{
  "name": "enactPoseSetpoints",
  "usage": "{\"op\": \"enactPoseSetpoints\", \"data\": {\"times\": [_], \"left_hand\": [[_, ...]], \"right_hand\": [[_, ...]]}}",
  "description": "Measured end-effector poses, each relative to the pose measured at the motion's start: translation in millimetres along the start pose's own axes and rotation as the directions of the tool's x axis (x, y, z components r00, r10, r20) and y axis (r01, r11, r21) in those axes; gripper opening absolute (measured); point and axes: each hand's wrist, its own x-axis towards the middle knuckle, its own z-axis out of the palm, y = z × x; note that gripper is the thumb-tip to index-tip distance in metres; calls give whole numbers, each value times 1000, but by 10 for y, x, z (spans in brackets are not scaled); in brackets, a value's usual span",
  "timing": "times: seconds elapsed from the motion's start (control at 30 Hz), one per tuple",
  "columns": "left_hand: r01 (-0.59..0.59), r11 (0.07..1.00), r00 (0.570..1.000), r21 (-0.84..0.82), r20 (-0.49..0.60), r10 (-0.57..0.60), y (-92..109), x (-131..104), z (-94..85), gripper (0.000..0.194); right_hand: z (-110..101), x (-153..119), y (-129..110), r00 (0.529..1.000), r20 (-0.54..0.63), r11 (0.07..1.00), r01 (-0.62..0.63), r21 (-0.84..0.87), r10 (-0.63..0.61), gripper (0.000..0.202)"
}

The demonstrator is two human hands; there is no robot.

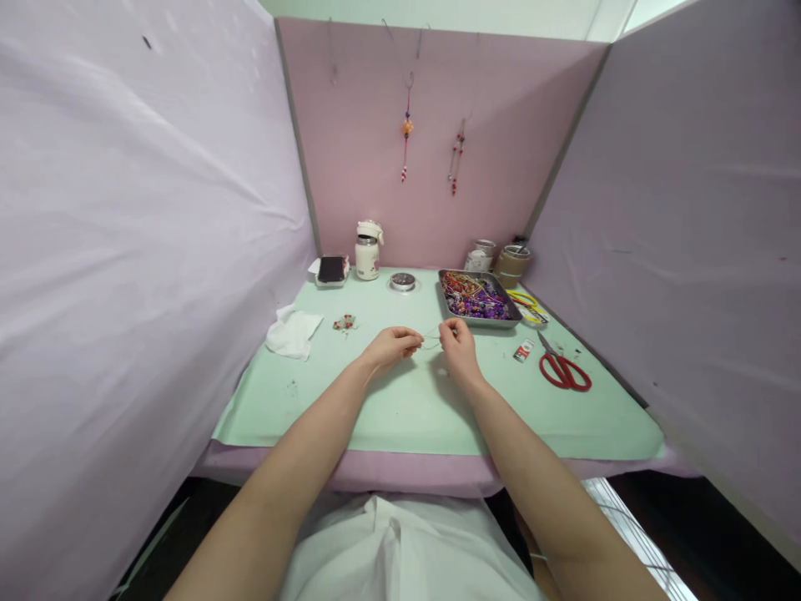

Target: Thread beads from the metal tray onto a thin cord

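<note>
My left hand (394, 344) and my right hand (458, 340) are raised over the middle of the pale green mat (413, 417), a short distance apart. A thin thread (430, 338) runs between their fingertips, with a small loop hanging in the gap. Both hands are closed in a pinch on this thread. Whether a bead is on it is too small to tell. Behind my right hand stands a metal tray (494, 324) filled with red, orange and purple beads and strings. Left of my left hand lies a small clump of red and clear beads (344, 323).
Red-handled scissors (564, 372) and a small red-and-white packet (524, 350) lie at right, near yellow-handled tools (526, 302). Behind are a spool (402, 281), a white bottle (367, 252), a phone (332, 269) and jars (511, 265). A tissue (293, 332) lies left.
</note>
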Motion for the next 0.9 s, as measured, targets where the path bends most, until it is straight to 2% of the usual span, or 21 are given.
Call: {"op": "enactPoseSetpoints", "data": {"times": [0.13, 0.3, 0.57, 0.7, 0.9], "left_hand": [[42, 997, 999, -59, 27, -41, 20, -19, -23, 26], [65, 992, 997, -106, 34, -62, 16, 6, -62, 23], [130, 977, 991, -166, 25, -128, 17, 16, -64, 29], [119, 983, 993, -140, 23, -117, 16, 8, -59, 34], [76, 996, 997, -38, 9, -75, -3, 9, -70, 27]], "right_hand": [[4, 24, 21, 997, -15, 996, -72, 47, 72, 24], [11, 15, -3, 992, 3, 989, -128, 81, 128, 21], [12, 13, -12, 988, 24, 982, -153, 114, 151, 19], [12, 7, -31, 986, 24, 981, -164, 107, 163, 17], [7, -7, -65, 987, 39, 984, -156, 84, 154, 16]]}}
